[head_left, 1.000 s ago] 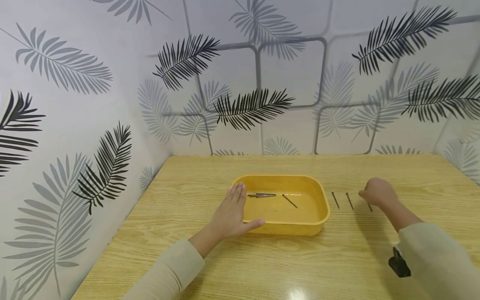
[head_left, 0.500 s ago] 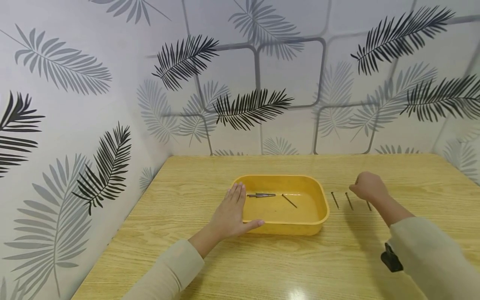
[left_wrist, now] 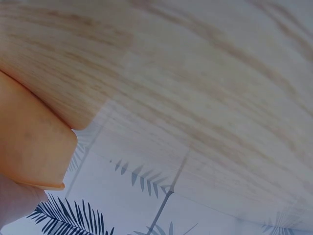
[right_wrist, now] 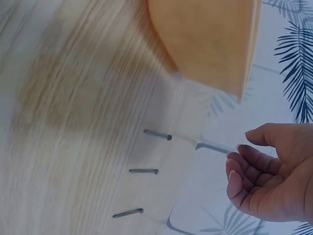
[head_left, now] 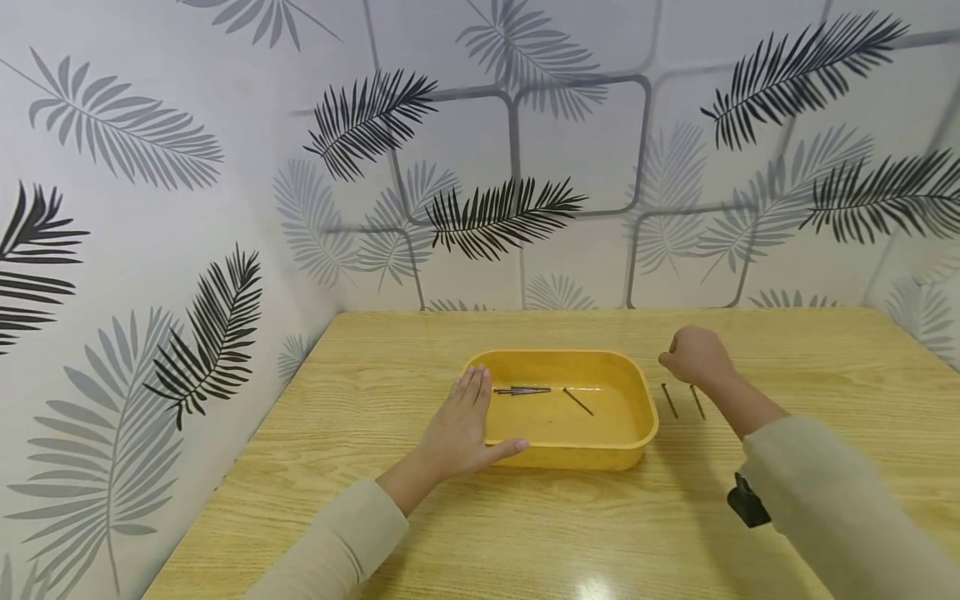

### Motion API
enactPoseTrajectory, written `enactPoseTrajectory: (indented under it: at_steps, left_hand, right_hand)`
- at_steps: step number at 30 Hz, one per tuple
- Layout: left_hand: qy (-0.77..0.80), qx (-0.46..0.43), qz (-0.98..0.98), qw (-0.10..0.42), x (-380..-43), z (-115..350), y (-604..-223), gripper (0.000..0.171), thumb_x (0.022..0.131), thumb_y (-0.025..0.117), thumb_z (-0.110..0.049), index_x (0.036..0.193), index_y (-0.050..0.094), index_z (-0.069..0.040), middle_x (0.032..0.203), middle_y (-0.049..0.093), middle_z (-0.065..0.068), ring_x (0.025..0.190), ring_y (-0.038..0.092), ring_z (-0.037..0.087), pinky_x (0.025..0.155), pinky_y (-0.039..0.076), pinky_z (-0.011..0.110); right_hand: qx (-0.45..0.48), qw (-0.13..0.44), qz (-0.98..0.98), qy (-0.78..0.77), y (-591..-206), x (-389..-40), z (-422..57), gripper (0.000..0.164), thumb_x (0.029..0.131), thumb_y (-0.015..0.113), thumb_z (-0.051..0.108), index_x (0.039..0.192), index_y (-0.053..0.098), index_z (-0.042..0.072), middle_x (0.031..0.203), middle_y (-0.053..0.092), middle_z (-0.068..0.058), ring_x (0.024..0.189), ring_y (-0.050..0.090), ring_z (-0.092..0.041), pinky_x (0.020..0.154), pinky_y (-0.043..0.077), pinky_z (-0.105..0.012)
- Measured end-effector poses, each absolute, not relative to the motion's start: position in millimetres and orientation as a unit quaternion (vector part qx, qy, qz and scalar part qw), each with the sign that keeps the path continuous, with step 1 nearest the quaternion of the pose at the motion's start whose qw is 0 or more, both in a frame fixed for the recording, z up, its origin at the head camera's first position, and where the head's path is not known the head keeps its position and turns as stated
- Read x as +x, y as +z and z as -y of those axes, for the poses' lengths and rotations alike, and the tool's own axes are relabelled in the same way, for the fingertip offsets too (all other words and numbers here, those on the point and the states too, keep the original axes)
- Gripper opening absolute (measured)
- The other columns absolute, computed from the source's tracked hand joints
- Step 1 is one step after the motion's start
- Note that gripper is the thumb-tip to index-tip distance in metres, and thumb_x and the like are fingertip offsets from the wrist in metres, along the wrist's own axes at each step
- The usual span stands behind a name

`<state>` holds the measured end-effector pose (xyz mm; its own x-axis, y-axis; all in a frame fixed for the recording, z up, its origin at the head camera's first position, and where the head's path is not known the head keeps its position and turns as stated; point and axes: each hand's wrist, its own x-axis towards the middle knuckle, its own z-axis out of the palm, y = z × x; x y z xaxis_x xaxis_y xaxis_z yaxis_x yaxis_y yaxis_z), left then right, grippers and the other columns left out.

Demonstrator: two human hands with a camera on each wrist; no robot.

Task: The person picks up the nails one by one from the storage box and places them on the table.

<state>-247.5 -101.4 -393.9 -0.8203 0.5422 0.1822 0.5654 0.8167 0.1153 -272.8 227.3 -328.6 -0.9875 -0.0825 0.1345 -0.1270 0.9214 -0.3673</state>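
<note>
My left hand point(head_left: 457, 429) lies with straight fingers over the left end of a yellow plastic tray point(head_left: 573, 458), thumb along its front rim. In the tray are several dark nails point(head_left: 522, 390), some bunched at the left and one slanting nail point(head_left: 578, 402) apart. My right hand point(head_left: 697, 358) hovers right of the tray, above a row of nails. In the right wrist view this hand point(right_wrist: 276, 171) has loosely curled fingers, thumb apart, and holds nothing. Three nails lie spaced out on the table there, the middle nail point(right_wrist: 144, 171) among them; the head view shows two, the forearm covering the other.
The wooden table point(head_left: 562, 533) meets a leaf-patterned wall point(head_left: 577, 267) at its back edge, and another patterned wall point(head_left: 150, 375) runs along the left. A black strapped device point(head_left: 748, 502) hangs under the right sleeve.
My right hand has moved left from over the rightmost nail toward the tray, its forearm now hiding that nail in the head view. Left hand and tray stay put.
</note>
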Motion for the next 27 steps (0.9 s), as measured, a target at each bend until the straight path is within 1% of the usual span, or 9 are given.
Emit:
enactPoseTrajectory:
  at_steps: [4, 8, 14, 16, 18, 22, 24, 26, 27]
  left_hand:
    - [-0.081, -0.291, 0.951, 0.068, -247, 101, -393, 0.125, 0.068, -0.002, -0.088, 0.144, 0.014, 0.01, 0.153, 0.012, 0.025, 0.143, 0.01, 0.036, 0.117, 0.014, 0.045]
    - [-0.077, -0.291, 0.951, 0.067, -247, 102, -393, 0.125, 0.068, -0.001, -0.088, 0.144, 0.014, 0.01, 0.153, 0.012, 0.025, 0.143, 0.01, 0.035, 0.117, 0.014, 0.044]
    - [-0.076, -0.297, 0.949, 0.072, -247, 102, -395, 0.121, 0.072, 0.004, -0.087, 0.144, 0.014, 0.01, 0.153, 0.013, 0.025, 0.143, 0.011, 0.035, 0.117, 0.015, 0.044]
    - [-0.076, -0.297, 0.949, 0.073, -247, 103, -395, 0.12, 0.073, 0.005, -0.086, 0.144, 0.014, 0.01, 0.153, 0.013, 0.025, 0.143, 0.012, 0.035, 0.117, 0.015, 0.044]
    - [-0.077, -0.298, 0.948, 0.074, -247, 103, -394, 0.12, 0.073, 0.006, -0.086, 0.144, 0.015, 0.01, 0.153, 0.014, 0.025, 0.143, 0.012, 0.035, 0.117, 0.015, 0.044]
    - [-0.081, -0.299, 0.948, 0.075, -247, 102, -394, 0.122, 0.071, 0.003, -0.087, 0.144, 0.015, 0.01, 0.153, 0.014, 0.025, 0.143, 0.012, 0.036, 0.117, 0.016, 0.044]
    - [-0.081, -0.298, 0.948, 0.075, -247, 102, -394, 0.123, 0.07, 0.001, -0.088, 0.144, 0.015, 0.01, 0.153, 0.013, 0.025, 0.143, 0.012, 0.036, 0.117, 0.015, 0.044]
    - [-0.081, -0.297, 0.948, 0.075, -248, 102, -395, 0.125, 0.069, -0.002, -0.088, 0.144, 0.014, 0.01, 0.153, 0.013, 0.025, 0.143, 0.012, 0.036, 0.117, 0.015, 0.044]
    - [-0.08, -0.297, 0.949, 0.075, -248, 102, -395, 0.125, 0.068, -0.002, -0.088, 0.144, 0.014, 0.01, 0.153, 0.013, 0.025, 0.143, 0.012, 0.036, 0.117, 0.014, 0.044]
  right_hand:
    - [0.061, 0.068, 0.976, 0.2, -325, -274, -217, 0.044, 0.077, 0.049, 0.005, 0.042, 0.027, 0.019, 0.041, 0.018, 0.011, 0.043, 0.014, -0.004, 0.044, 0.018, -0.017]
    - [0.064, 0.068, 0.973, 0.209, -324, -275, -209, 0.043, 0.076, 0.049, 0.004, 0.042, 0.027, 0.019, 0.041, 0.019, 0.011, 0.042, 0.015, -0.004, 0.044, 0.018, -0.016]
    - [0.085, 0.085, 0.968, 0.219, -325, -279, -198, 0.038, 0.077, 0.05, 0.002, 0.044, 0.034, 0.015, 0.041, 0.023, 0.01, 0.041, 0.019, -0.004, 0.043, 0.022, -0.017]
    - [0.09, 0.085, 0.967, 0.223, -325, -280, -193, 0.034, 0.077, 0.05, 0.002, 0.046, 0.039, 0.012, 0.042, 0.026, 0.008, 0.042, 0.022, -0.006, 0.044, 0.025, -0.019]
    - [0.092, 0.082, 0.967, 0.222, -326, -281, -188, 0.029, 0.078, 0.051, 0.002, 0.05, 0.046, 0.006, 0.044, 0.035, 0.004, 0.043, 0.03, -0.008, 0.045, 0.03, -0.021]
    - [0.095, 0.071, 0.969, 0.218, -330, -284, -179, 0.019, 0.082, 0.055, 0.004, 0.065, 0.059, -0.006, 0.059, 0.056, -0.01, 0.053, 0.048, -0.016, 0.054, 0.045, -0.028]
    - [0.099, 0.062, 0.969, 0.22, -333, -286, -174, 0.019, 0.083, 0.055, 0.004, 0.067, 0.06, -0.006, 0.061, 0.058, -0.012, 0.055, 0.05, -0.017, 0.055, 0.045, -0.029]
    - [0.106, 0.056, 0.967, 0.225, -336, -288, -170, 0.019, 0.083, 0.056, 0.003, 0.066, 0.059, -0.005, 0.058, 0.055, -0.009, 0.053, 0.047, -0.015, 0.053, 0.043, -0.026]
    - [0.109, 0.051, 0.966, 0.229, -338, -288, -168, 0.021, 0.082, 0.055, 0.002, 0.062, 0.056, -0.003, 0.054, 0.05, -0.006, 0.05, 0.042, -0.013, 0.051, 0.039, -0.025]
